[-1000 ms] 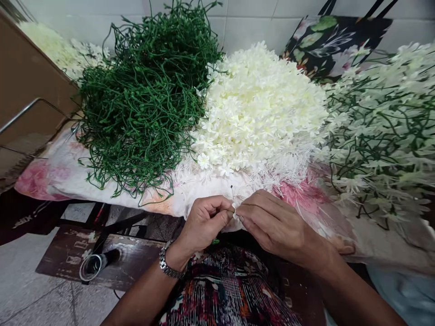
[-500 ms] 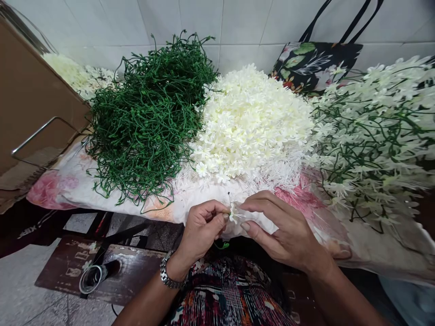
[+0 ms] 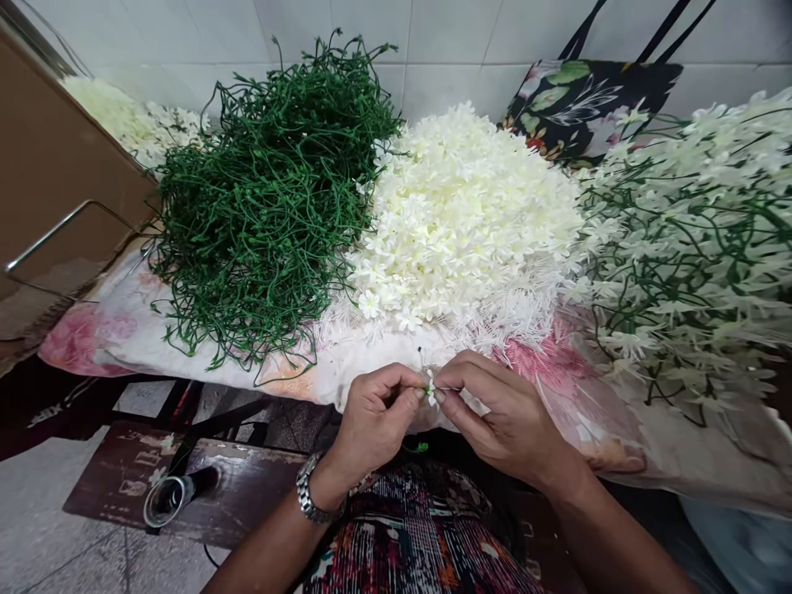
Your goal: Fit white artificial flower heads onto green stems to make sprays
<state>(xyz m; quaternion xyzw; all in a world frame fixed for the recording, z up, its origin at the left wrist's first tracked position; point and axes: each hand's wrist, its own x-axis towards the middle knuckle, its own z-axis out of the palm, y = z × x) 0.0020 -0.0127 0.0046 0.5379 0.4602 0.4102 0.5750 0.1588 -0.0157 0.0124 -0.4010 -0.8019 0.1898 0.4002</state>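
Note:
My left hand (image 3: 377,417) pinches a green plastic stem just under a small white artificial flower (image 3: 431,388). Thumb and forefinger of my right hand (image 3: 504,412) are closed on the flower's other side, where fine white threads show between them. A loose green end of a stem (image 3: 422,448) shows below, against the dark lap. Beyond my hands lie a tangled heap of green stems (image 3: 266,214), a mound of white petals (image 3: 464,214) and a spread of white thread-like stamens (image 3: 495,320).
A large bunch of white flowers on stems (image 3: 699,256) spreads at the right. The flowered cloth (image 3: 371,355) covers the work surface. A cardboard box (image 3: 55,165) stands left, and a floral bag (image 3: 587,111) leans on the wall. Below left, a cup (image 3: 166,501) rests on a dark bench.
My right thumb and forefinger have come together on the flower, where before they were apart beside it. My left hand keeps its pinch. The view has shifted slightly.

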